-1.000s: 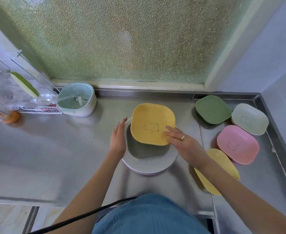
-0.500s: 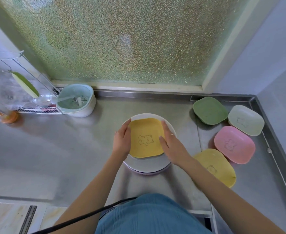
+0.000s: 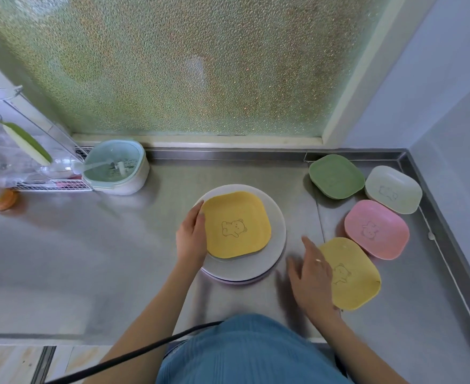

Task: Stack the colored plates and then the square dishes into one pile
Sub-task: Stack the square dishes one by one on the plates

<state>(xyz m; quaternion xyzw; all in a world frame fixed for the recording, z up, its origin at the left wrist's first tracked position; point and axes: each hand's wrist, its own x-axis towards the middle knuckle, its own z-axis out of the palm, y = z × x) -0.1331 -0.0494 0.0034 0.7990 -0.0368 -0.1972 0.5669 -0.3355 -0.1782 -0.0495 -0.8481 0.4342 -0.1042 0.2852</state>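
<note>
Centrally on the steel counter (image 3: 62, 245), the plate stack (image 3: 279, 231) carries a yellow square dish (image 3: 236, 224), its printed bear tilted leftward. Left hand (image 3: 191, 239) touches its left edge with relaxed fingers; blurred right hand (image 3: 311, 278), seemingly spread and empty, overlaps a second yellow dish (image 3: 358, 278).

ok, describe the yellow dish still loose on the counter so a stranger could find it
On the steel counter, right of the round plate stack, sit four loose square dishes. It is the yellow dish nearest the person, partly under the right hand. The other yellow dish lies on the stack.
</note>
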